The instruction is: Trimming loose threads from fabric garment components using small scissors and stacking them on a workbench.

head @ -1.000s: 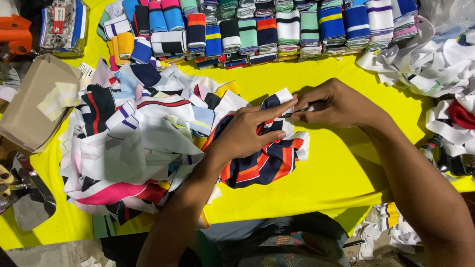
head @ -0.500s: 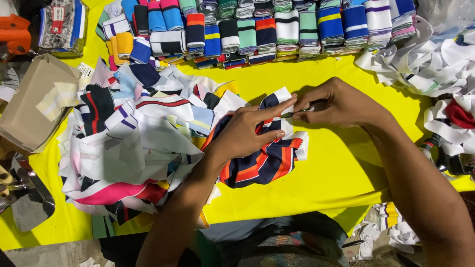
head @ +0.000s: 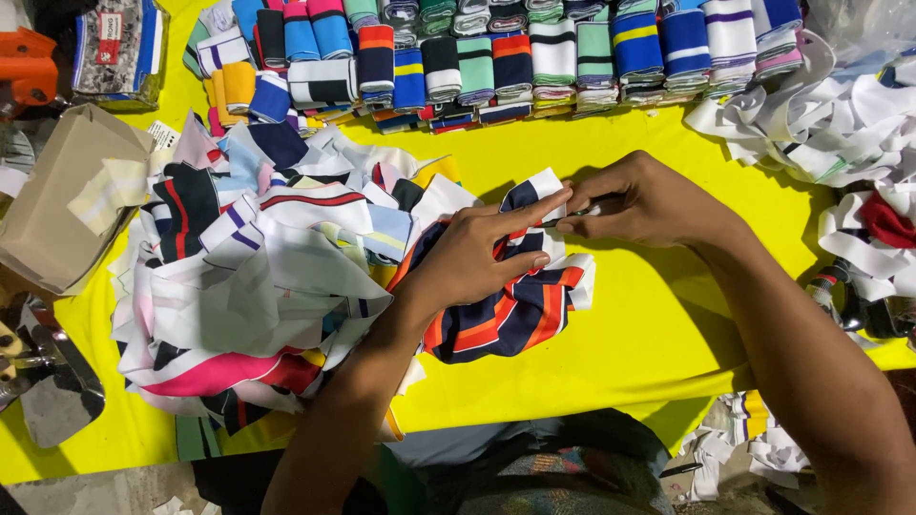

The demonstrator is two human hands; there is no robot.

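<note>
Head view: my left hand (head: pixel 482 250) pressed flat on the striped cloth (head: pixel 515 305) at frame centre; my right hand (head: pixel 641 200) pinched its white edge (grip small), which might have slipped on the yellow table (head: pixel 658 343).

Far edge of the bench: a row of folded striped knit collar bands (head: pixel 496 57) runs along the yellow-covered bench (head: pixel 649 343), side by side, from the left part to the right corner.
Left half: a loose heap of mixed striped fabric strips (head: pixel 258 277) lies between the row and the near edge.
Centre: the navy, orange and white striped band (head: pixel 506 310) lies on the bench just right of the heap, touching it.
Left hand (head: pixel 477 253): rests on that band.
Right hand (head: pixel 639 202): at the band's far end, just right of the left hand, fingertips meeting.
Right edge: a pile of white strips (head: pixel 821 124).
Left edge: a flattened brown cardboard box (head: pixel 57 205).
</note>
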